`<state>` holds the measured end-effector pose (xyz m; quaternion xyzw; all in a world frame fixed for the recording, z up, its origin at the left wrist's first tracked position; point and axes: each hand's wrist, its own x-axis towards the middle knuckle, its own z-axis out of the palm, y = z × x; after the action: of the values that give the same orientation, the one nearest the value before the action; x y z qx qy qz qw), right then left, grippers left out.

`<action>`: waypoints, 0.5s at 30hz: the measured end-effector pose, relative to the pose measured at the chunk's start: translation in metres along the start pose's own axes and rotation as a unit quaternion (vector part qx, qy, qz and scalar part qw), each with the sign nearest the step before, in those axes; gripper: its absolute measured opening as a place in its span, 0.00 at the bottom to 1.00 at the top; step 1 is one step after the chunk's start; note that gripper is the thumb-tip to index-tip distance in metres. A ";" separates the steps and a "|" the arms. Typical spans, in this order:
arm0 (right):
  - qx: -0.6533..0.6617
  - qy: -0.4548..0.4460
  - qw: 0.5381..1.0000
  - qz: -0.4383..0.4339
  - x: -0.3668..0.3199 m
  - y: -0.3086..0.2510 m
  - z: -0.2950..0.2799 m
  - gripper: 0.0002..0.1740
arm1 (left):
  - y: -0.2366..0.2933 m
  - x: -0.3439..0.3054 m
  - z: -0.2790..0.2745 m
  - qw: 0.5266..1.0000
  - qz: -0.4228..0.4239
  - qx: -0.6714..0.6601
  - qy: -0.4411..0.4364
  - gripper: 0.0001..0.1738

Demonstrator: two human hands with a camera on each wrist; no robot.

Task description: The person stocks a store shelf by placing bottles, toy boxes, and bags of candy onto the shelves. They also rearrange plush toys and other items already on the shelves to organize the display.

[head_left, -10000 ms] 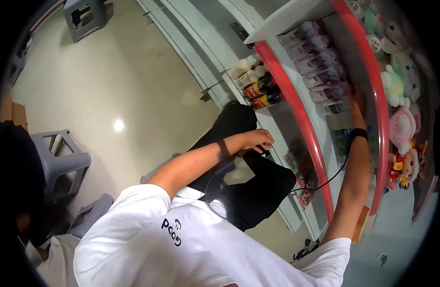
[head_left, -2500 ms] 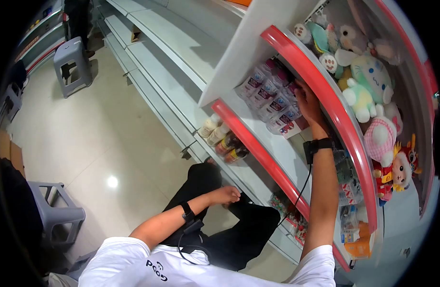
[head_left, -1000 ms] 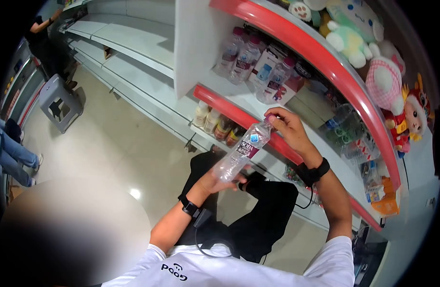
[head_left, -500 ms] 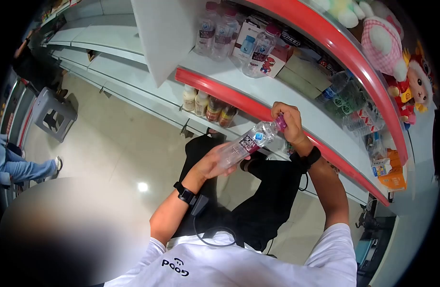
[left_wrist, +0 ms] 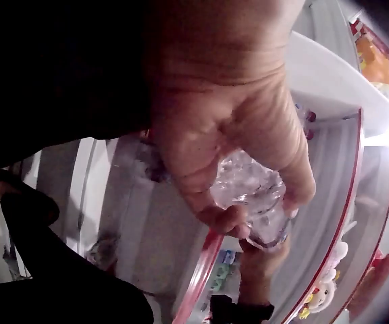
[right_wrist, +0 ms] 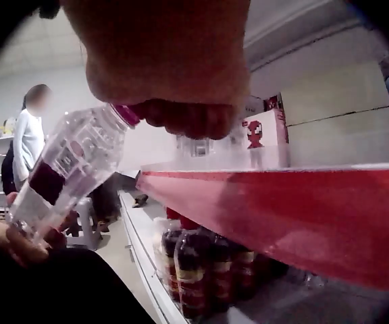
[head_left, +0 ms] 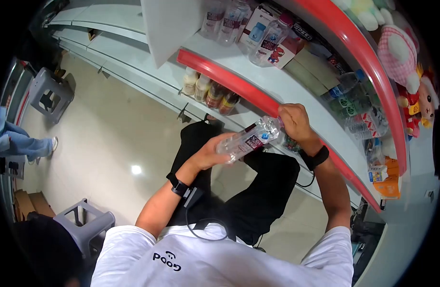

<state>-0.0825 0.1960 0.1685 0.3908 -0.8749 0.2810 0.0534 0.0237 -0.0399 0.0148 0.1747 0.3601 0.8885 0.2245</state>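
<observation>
A clear plastic soda water bottle [head_left: 254, 139] with a dark red label lies tilted between the two hands, over the person's knees. My left hand [head_left: 208, 154] grips its base end, thumb and fingers wrapped round it. At the other end my right hand [head_left: 295, 123] has its fingers curled over the neck and cap. The purple-pink cap [right_wrist: 125, 115] shows partly beside the fingers in the right wrist view. Seen from the left wrist, the bottle's clear plastic [left_wrist: 252, 185] sits between thumb and fingers.
Similar soda bottles [head_left: 271, 40] stand on the shelf [head_left: 220, 55] behind its red edge strip [head_left: 225, 76]. Below are white and dark drink bottles [head_left: 214, 96]. Plush toys [head_left: 397, 55] sit on the upper right shelf. Grey stools [head_left: 51, 93] stand on the floor.
Earlier the right hand was among the shelf's bottles; it has since brought one out to the left hand. Fewer soda bottles stand there. Lately the bottle has turned a little, its label shifting.
</observation>
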 end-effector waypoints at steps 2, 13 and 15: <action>-0.060 -0.006 0.998 0.004 0.000 0.000 -0.002 0.17 | 0.000 0.000 0.002 1.000 0.002 0.021 0.012 0.47; 0.510 0.002 0.854 0.105 0.005 -0.056 0.026 0.46 | -0.001 0.016 0.015 0.981 -0.038 -0.173 -0.077 0.57; 0.512 0.014 0.853 0.101 0.007 -0.063 0.024 0.43 | -0.001 0.016 0.017 0.978 -0.023 -0.184 -0.096 0.56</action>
<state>-0.0391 0.1451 0.1786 0.2681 -0.6414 0.6983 -0.1706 0.0188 -0.0215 0.0280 0.2062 0.1710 0.9133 0.3067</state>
